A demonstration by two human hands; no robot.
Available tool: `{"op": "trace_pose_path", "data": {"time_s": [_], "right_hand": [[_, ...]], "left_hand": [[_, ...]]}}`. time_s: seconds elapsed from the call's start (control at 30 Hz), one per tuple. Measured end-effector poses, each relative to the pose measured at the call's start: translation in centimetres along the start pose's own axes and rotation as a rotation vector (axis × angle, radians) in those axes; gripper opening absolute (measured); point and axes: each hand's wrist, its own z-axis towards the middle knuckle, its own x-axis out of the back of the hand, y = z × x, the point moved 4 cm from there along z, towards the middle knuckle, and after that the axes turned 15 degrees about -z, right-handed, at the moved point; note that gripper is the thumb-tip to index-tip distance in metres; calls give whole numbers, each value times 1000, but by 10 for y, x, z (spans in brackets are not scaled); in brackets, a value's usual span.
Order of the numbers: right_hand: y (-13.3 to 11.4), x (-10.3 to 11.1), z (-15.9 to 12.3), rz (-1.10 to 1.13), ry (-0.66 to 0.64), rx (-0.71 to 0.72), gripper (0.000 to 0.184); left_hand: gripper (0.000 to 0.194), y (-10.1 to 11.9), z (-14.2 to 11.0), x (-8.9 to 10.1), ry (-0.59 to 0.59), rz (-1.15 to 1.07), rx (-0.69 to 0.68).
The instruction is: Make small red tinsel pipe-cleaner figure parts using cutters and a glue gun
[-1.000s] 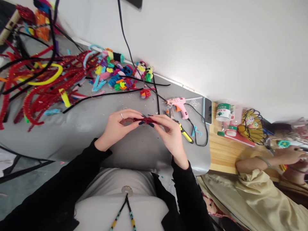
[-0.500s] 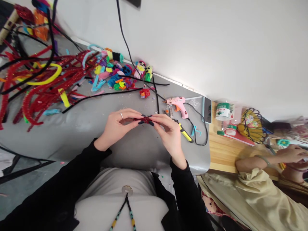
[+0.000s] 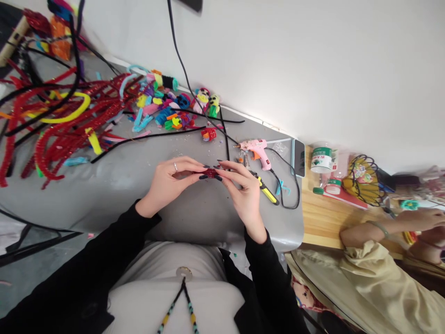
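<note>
Between my fingertips is a small piece of red glittery pipe cleaner (image 3: pixel 210 173), mostly covered by the fingers. My left hand (image 3: pixel 174 181) pinches its left end; a ring sits on one finger. From the other side my right hand (image 3: pixel 242 190) pinches the right end, with its index finger raised slightly over the piece. Both hands are just above the grey table (image 3: pixel 139 185). Beyond them lies a small red coil (image 3: pixel 208 134) with an orange and purple middle. A pink glue gun (image 3: pixel 256 150) rests on the table past my right hand.
Red pipe cleaners (image 3: pixel 83 111) heap at the left, beside several colourful pipe-cleaner figures (image 3: pixel 170 109). Yellow-handled pliers (image 3: pixel 267 190), a phone (image 3: pixel 298 158) and a black cord (image 3: pixel 299 195) lie at the right. A co-worker's arm (image 3: pixel 368 232) is over the wooden table (image 3: pixel 320 222).
My right index finger has lifted a little off the red piece, and more of the piece shows. The co-worker's hands have shifted slightly at the right edge.
</note>
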Motion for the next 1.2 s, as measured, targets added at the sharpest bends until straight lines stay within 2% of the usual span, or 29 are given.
{"op": "trace_pose_path", "data": {"time_s": [0.23, 0.57, 0.9, 1.2], "right_hand": [[-5, 2, 1, -86, -13, 43, 24], [-10, 6, 2, -12, 48, 37, 15], [-8, 7, 0, -19, 89, 79, 15], [-9, 8, 1, -19, 96, 100, 16]], "left_hand": [[15, -4, -1, 2, 3, 31, 6], [31, -4, -1, 1, 24, 4, 62], [7, -8, -2, 0, 21, -108, -87], [8, -6, -2, 1, 23, -79, -97]]}}
